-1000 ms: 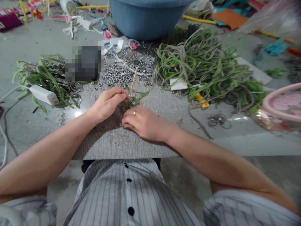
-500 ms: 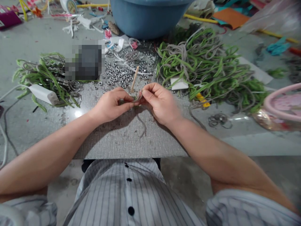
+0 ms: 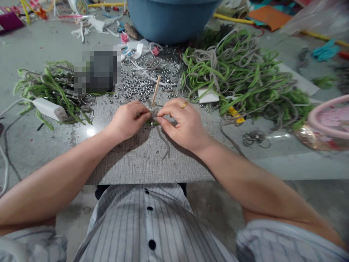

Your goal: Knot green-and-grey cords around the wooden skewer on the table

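Note:
Both hands meet over the middle of the grey worktop. My left hand (image 3: 130, 119) pinches a grey cord between thumb and forefinger. Facing it, my right hand (image 3: 183, 122), with a ring on one finger, pinches the same small bundle from the right. The loose end of the grey cord (image 3: 164, 143) trails down onto the worktop. A bit of green cord (image 3: 151, 123) and something shiny show between the fingertips, too small to make out. Just behind them a thin wooden stick (image 3: 156, 89) stands tilted. Many small metal rings (image 3: 136, 87) lie beyond.
A tangled pile of green and grey cords (image 3: 234, 69) lies on the right, a smaller bunch with metal parts (image 3: 50, 85) on the left. A blue basin (image 3: 174, 20) stands at the back. A white adapter (image 3: 50, 109) lies at left, a pink handle (image 3: 324, 112) at right.
My right hand has shifted slightly and turned, so its ring shows. Its fingertips have parted a little from the left ones, revealing green cord and a shiny bit between them.

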The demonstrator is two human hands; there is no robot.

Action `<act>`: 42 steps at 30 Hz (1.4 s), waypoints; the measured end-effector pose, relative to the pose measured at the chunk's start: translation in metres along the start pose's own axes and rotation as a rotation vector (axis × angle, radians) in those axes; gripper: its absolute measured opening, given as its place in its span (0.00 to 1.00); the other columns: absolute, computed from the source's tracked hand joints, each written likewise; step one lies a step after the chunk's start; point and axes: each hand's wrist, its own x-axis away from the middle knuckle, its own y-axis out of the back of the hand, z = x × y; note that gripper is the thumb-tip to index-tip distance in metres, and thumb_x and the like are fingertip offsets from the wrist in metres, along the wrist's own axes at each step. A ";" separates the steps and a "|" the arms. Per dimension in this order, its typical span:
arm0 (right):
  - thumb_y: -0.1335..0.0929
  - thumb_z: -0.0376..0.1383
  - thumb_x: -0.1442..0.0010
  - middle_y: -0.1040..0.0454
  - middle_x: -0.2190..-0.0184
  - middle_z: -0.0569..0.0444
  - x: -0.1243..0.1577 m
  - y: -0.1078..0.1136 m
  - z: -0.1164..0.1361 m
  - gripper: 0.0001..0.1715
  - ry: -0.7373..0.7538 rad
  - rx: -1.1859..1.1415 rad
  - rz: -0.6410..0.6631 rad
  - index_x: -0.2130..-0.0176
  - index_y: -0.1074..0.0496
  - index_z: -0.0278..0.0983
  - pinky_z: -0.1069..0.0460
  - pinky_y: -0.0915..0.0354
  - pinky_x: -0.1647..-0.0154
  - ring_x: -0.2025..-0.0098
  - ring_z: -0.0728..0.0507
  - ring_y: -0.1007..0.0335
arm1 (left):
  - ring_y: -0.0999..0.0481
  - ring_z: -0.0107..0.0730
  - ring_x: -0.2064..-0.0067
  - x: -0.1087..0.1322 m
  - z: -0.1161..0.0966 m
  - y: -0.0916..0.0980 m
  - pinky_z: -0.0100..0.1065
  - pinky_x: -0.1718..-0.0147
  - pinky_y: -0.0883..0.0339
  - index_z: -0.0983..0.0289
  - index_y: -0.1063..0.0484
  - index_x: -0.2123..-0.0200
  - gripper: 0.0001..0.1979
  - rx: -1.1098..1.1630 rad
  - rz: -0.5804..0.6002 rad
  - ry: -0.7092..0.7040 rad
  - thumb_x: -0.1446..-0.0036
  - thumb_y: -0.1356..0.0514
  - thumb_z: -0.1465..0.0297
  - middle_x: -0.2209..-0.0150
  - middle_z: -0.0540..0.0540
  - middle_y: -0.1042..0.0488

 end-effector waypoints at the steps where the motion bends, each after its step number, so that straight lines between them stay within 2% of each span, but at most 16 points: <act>1: 0.35 0.36 0.37 0.28 0.66 0.51 0.000 -0.001 0.000 0.06 0.028 0.050 0.041 0.66 0.29 0.40 0.45 0.36 0.59 0.61 0.42 0.31 | 0.28 0.29 0.67 0.000 0.000 0.000 0.31 0.65 0.36 0.66 0.22 0.68 0.10 -0.006 0.003 0.004 0.43 0.43 0.69 0.69 0.54 0.25; 5: 0.34 0.41 0.37 0.26 0.64 0.48 0.002 -0.007 -0.003 0.11 0.047 0.193 0.195 0.64 0.25 0.37 0.44 0.38 0.59 0.59 0.39 0.32 | 0.28 0.29 0.68 -0.001 -0.002 -0.001 0.30 0.66 0.36 0.66 0.22 0.69 0.09 -0.029 -0.002 0.027 0.45 0.42 0.71 0.69 0.53 0.24; 10: 0.33 0.43 0.37 0.26 0.64 0.46 0.001 -0.010 -0.005 0.14 0.002 0.211 0.328 0.63 0.24 0.36 0.44 0.40 0.60 0.60 0.38 0.33 | 0.27 0.29 0.68 -0.001 -0.005 -0.001 0.30 0.67 0.36 0.66 0.21 0.69 0.09 -0.055 0.005 0.054 0.46 0.42 0.70 0.69 0.53 0.23; 19: 0.31 0.42 0.40 0.25 0.63 0.47 0.001 -0.005 -0.007 0.11 -0.002 0.119 0.341 0.65 0.26 0.36 0.45 0.38 0.57 0.58 0.38 0.31 | 0.26 0.31 0.68 -0.002 -0.008 0.000 0.31 0.68 0.35 0.65 0.21 0.68 0.09 -0.083 0.052 0.099 0.48 0.42 0.71 0.69 0.53 0.22; 29: 0.32 0.40 0.40 0.23 0.67 0.50 -0.002 0.001 -0.005 0.08 -0.048 0.052 0.344 0.65 0.29 0.37 0.46 0.40 0.57 0.61 0.40 0.29 | 0.23 0.38 0.61 0.002 -0.013 0.006 0.37 0.62 0.32 0.62 0.20 0.60 0.17 -0.219 0.223 -0.020 0.47 0.47 0.69 0.60 0.56 0.24; 32: 0.32 0.39 0.41 0.24 0.68 0.51 -0.003 0.003 -0.004 0.06 -0.085 0.041 0.368 0.65 0.30 0.38 0.47 0.40 0.58 0.62 0.41 0.29 | 0.23 0.39 0.62 0.004 -0.017 0.008 0.37 0.64 0.32 0.63 0.22 0.57 0.18 -0.263 0.266 -0.036 0.47 0.47 0.67 0.58 0.57 0.25; 36: 0.32 0.36 0.42 0.24 0.68 0.52 -0.005 0.004 -0.003 0.05 -0.117 0.025 0.372 0.64 0.32 0.38 0.47 0.41 0.58 0.65 0.42 0.30 | 0.24 0.39 0.63 0.004 -0.019 0.007 0.36 0.67 0.32 0.63 0.23 0.56 0.16 -0.309 0.278 -0.010 0.45 0.46 0.67 0.58 0.58 0.26; 42: 0.34 0.33 0.42 0.24 0.67 0.52 -0.004 0.002 -0.004 0.07 -0.122 0.015 0.343 0.60 0.33 0.38 0.47 0.40 0.59 0.66 0.43 0.30 | 0.24 0.37 0.63 0.001 -0.017 0.007 0.35 0.64 0.32 0.63 0.23 0.59 0.15 -0.285 0.279 0.022 0.42 0.48 0.69 0.58 0.57 0.26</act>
